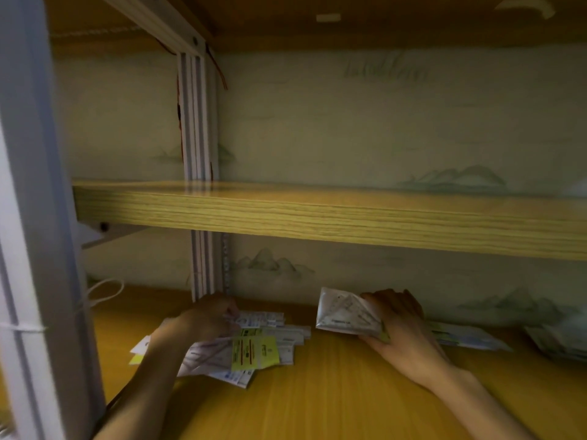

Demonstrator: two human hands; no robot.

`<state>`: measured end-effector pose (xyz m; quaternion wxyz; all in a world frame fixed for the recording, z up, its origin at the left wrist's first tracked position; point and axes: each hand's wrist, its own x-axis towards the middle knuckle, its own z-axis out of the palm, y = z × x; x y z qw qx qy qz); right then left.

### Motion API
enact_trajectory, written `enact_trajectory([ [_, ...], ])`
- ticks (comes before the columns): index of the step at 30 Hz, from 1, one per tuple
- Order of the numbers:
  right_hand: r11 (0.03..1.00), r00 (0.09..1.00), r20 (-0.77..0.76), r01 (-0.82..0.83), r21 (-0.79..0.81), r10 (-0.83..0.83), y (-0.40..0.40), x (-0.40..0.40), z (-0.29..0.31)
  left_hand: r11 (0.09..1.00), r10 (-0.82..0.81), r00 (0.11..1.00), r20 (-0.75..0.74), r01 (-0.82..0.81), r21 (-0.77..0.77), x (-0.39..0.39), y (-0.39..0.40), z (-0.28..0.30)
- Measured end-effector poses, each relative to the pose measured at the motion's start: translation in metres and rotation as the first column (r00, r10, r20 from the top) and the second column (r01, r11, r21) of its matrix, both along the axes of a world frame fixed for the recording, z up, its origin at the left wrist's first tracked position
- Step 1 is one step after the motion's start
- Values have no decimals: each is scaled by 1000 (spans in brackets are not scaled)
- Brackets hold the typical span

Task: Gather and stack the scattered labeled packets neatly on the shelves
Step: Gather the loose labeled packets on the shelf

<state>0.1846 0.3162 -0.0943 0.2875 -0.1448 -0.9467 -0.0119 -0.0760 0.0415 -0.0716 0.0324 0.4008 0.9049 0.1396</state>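
On the lower shelf (317, 392), two hands work at separate groups of packets. The left hand (203, 319) rests on a loose pile of packets (254, 347) near the rear upright (203, 265); its fingers curl down into the pile and appear to pinch the top sheets, though blur hides the exact contact. The right hand (400, 325) grips a white packet (346, 315), lifted on edge and tilted, clear of the board. Behind that hand lies a flatter row of packets (467, 336), and a further stack (559, 341) sits at the far right edge.

Recommended procedure — judged from this layout: square the left pile first by drawing its fanned edges together against the board, then lay the lifted packet flat on top, label up, corners matched. Avoid releasing it while tilted; a thin packet will likely slide.

Labels — one packet carries a yellow-green label (254, 349) with dark print; others show white labels with blue marks. No text is legible.
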Motion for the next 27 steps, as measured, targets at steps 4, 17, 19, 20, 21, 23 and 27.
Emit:
enact_trajectory([
  [4, 1000, 1000, 1, 7, -4, -7, 0, -1, -1, 1000, 6, 995, -103, -9, -23, 4, -1, -9],
  [17, 999, 1000, 24, -6, -32, 7, -4, 2, 2, 985, 76, 881, -467, 5, 170, 31, 8, -8],
  [19, 999, 1000, 23, -1, -38, 2, -4, 3, 3, 992, 59, 877, -477, 3, 129, 33, 11, -6],
  [20, 999, 1000, 21, 3, -41, -3, -4, 3, 3, 995, 53, 875, -481, -5, 102, 33, 12, -5],
  [21, 999, 1000, 19, 10, -45, -9, -4, 3, 3, 995, 53, 885, -464, -6, 103, 35, 13, -4],
  [23, 998, 1000, 15, 23, -56, -22, -5, 3, 3, 987, 67, 918, -390, -3, 161, 40, 16, 0],
  [27, 997, 997, 12, 80, -26, -79, -8, 9, 7, 977, 21, 906, -422, 70, 199, 47, 17, 6],
])
